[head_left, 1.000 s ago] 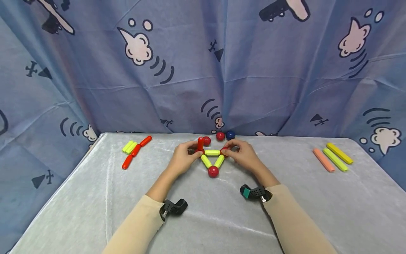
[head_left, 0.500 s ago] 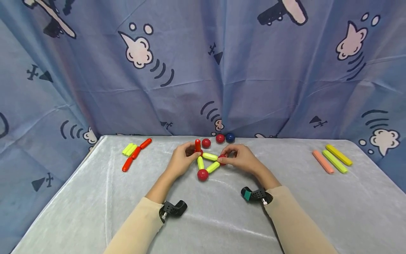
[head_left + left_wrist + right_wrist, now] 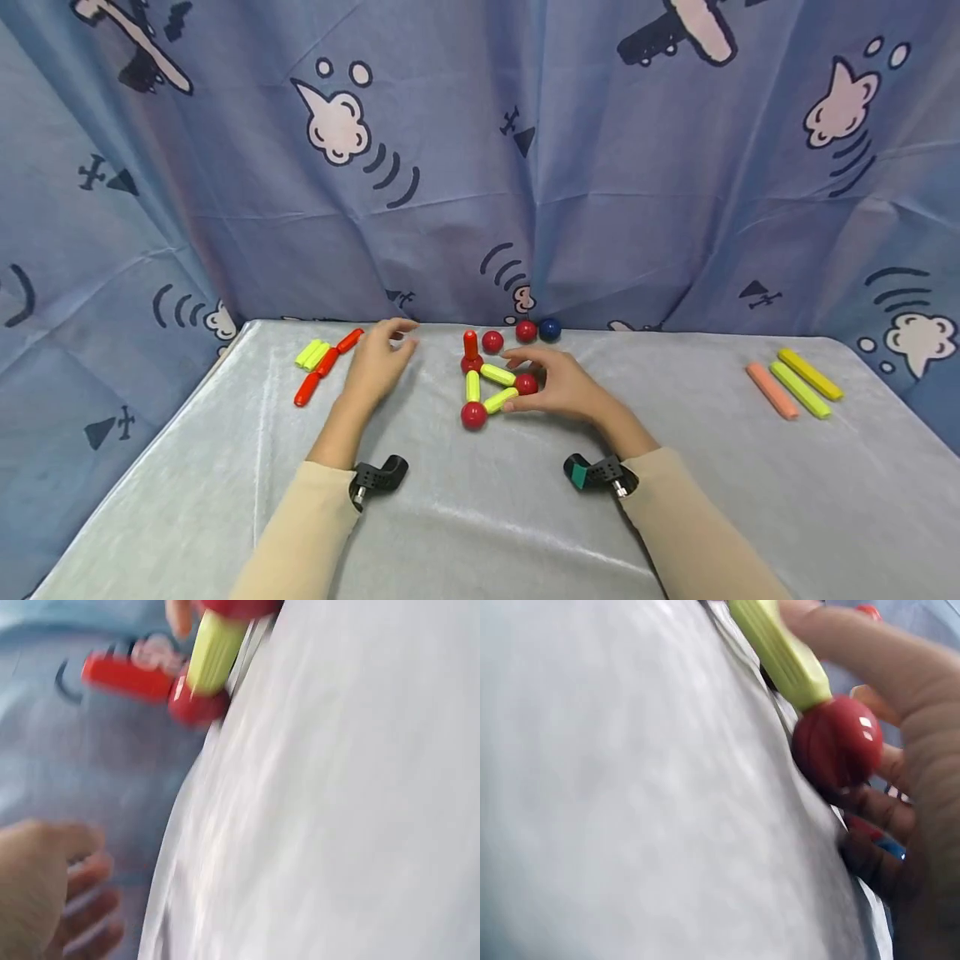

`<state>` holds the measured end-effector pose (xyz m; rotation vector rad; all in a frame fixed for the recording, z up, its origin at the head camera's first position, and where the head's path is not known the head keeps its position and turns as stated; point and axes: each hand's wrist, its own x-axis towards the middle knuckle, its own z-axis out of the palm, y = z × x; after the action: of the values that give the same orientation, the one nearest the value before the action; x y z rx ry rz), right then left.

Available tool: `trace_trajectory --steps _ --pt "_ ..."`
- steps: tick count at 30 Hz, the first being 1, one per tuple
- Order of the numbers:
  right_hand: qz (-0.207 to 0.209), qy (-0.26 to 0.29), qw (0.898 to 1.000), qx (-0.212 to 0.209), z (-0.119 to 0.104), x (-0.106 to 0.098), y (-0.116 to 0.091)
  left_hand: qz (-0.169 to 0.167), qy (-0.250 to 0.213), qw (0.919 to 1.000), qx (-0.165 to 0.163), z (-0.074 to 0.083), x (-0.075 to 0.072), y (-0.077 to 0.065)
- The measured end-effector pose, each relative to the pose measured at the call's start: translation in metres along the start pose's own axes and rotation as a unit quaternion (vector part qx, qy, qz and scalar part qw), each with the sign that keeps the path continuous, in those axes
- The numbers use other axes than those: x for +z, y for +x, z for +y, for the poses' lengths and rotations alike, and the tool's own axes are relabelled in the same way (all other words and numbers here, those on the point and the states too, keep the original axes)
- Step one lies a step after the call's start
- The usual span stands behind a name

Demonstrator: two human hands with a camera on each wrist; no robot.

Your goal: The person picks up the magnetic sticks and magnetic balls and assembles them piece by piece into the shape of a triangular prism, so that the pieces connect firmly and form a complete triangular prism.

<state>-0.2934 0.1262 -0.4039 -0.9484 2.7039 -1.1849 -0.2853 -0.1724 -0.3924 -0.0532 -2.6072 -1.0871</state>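
A triangle of three yellow-green rods (image 3: pixel 472 386) joined by red balls (image 3: pixel 473 416) lies mid-table. A red rod (image 3: pixel 470 344) stands upright on its far left ball (image 3: pixel 472 363). My left hand (image 3: pixel 378 362) is apart from the triangle on its left, fingers loosely bent and holding nothing; the left wrist view shows this hand (image 3: pixel 52 889) blurred. Around the triangle's right ball (image 3: pixel 527 384), my right hand (image 3: pixel 558 383) has its thumb and fingers spread. In the right wrist view the thumb (image 3: pixel 870 645) overlaps a yellow-green rod (image 3: pixel 784 656); whether it touches is unclear.
Behind the triangle sit two loose red balls (image 3: pixel 492 341) and a blue ball (image 3: pixel 550 330). Short yellow-green rods (image 3: pixel 311 354) and a line of red rods (image 3: pixel 327 362) lie left. Longer orange (image 3: pixel 772 390), lime (image 3: pixel 801 390) and yellow rods (image 3: pixel 810 373) lie right. A curtain (image 3: pixel 450 167) hangs behind.
The triangle has turned, its near ball swinging left. My left hand has let go of the far left ball and moved left. The right hand's fingers have spread from the right ball.
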Motion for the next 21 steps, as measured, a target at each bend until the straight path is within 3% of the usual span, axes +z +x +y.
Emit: trace_trajectory --steps 3,6,13,21 --pt "0.003 -0.011 1.0 0.002 -0.002 0.005 0.001 0.071 0.076 0.9928 -0.06 -0.013 -0.011 0.001" --pt "0.014 -0.025 1.0 0.009 -0.002 0.008 0.002 0.095 0.103 0.9855 -0.095 -0.023 -0.014 0.002" --pt "0.011 -0.023 1.0 0.018 -0.002 0.011 0.001 0.099 0.111 0.9834 -0.103 -0.031 -0.012 0.004" --pt "0.009 -0.023 0.999 0.026 -0.006 0.011 0.0 0.092 0.169 0.9756 -0.106 -0.034 -0.011 0.005"
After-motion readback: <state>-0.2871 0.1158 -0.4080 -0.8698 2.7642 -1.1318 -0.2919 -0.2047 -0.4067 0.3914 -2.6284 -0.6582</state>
